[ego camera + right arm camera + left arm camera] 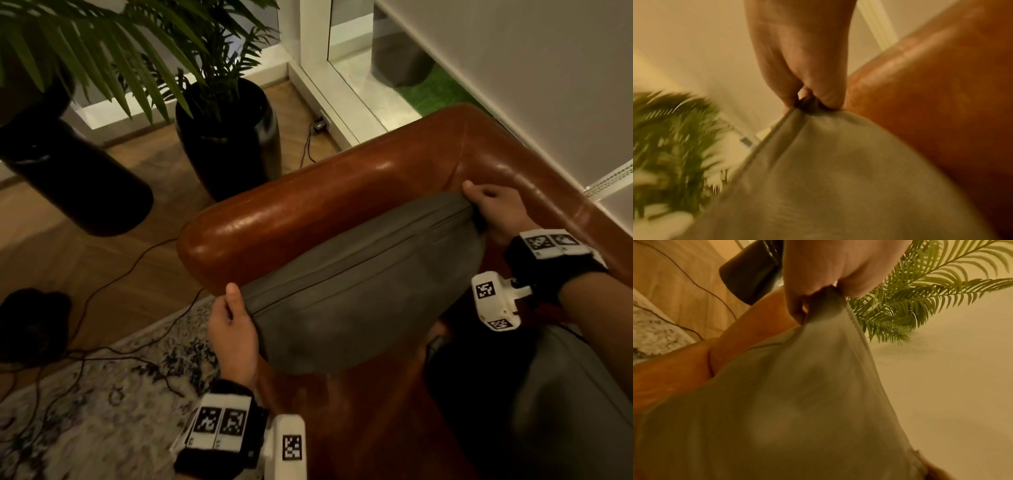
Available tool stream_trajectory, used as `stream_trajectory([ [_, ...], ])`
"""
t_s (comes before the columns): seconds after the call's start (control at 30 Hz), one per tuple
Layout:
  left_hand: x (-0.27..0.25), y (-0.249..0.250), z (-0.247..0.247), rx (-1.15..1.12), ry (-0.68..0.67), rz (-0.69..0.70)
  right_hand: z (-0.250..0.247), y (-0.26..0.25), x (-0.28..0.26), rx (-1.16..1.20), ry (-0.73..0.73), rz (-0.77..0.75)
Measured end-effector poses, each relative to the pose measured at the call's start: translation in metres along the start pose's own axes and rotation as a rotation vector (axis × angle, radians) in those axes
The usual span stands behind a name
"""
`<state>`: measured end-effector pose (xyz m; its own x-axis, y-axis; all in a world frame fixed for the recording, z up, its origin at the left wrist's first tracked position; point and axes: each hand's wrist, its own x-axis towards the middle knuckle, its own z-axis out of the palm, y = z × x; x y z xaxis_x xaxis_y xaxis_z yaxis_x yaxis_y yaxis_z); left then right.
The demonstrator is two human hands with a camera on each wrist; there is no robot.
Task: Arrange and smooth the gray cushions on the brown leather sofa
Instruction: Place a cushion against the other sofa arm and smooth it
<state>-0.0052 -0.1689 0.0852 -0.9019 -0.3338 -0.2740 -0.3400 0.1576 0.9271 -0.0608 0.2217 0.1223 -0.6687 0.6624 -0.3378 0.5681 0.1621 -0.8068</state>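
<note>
A gray cushion [359,287] is held up in the corner of the brown leather sofa [308,202], beside its rolled armrest. My left hand [233,318] pinches the cushion's near left corner, and the left wrist view shows the fabric [797,394] bunched between fingers [795,308] and thumb. My right hand [489,209] grips the far right corner close to the backrest. The right wrist view shows that corner [809,105] squeezed in the fingers [828,95], with the gray cover [838,186] below. A second gray cushion [565,404] lies on the seat at the lower right.
Two tall black planters [229,137] [72,178] with palm leaves stand on the wood floor left of the armrest. Cables [113,277] trail over the floor and a patterned rug [102,411]. A white wall [548,75] runs behind the backrest.
</note>
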Motion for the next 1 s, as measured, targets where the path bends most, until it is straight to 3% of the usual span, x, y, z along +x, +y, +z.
stream_trajectory([
  [0.07, -0.006, 0.001, 0.001, 0.049, -0.037, -0.022, -0.006, 0.003, -0.002, -0.238, 0.047, -0.081],
  [0.13, -0.018, 0.002, -0.001, 0.067, -0.095, -0.005, -0.014, 0.011, -0.007, -0.283, 0.022, -0.015],
  [0.27, -0.054, -0.002, -0.012, 0.134, -0.177, -0.013, -0.024, 0.042, -0.012, -0.046, 0.045, 0.013],
  [0.37, -0.055, -0.003, -0.01, 0.125, -0.12, 0.051, -0.023, 0.046, -0.014, 0.037, 0.097, -0.007],
  [0.47, -0.039, -0.009, -0.011, 0.146, -0.081, -0.008, -0.015, 0.04, -0.017, 0.133, 0.124, -0.005],
  [0.6, -0.027, -0.011, -0.018, 0.252, -0.12, -0.107, -0.011, 0.03, -0.033, -0.18, 0.181, -0.063],
  [0.73, -0.038, 0.001, -0.021, 0.357, -0.186, -0.108, -0.022, 0.025, -0.053, -0.219, 0.107, 0.113],
  [0.87, -0.044, 0.02, -0.028, 0.349, -0.146, -0.152, -0.032, 0.013, -0.075, -0.188, 0.12, 0.146],
  [1.0, -0.045, 0.036, -0.042, 0.336, -0.016, -0.091, -0.037, 0.001, -0.083, -0.213, 0.125, 0.083],
])
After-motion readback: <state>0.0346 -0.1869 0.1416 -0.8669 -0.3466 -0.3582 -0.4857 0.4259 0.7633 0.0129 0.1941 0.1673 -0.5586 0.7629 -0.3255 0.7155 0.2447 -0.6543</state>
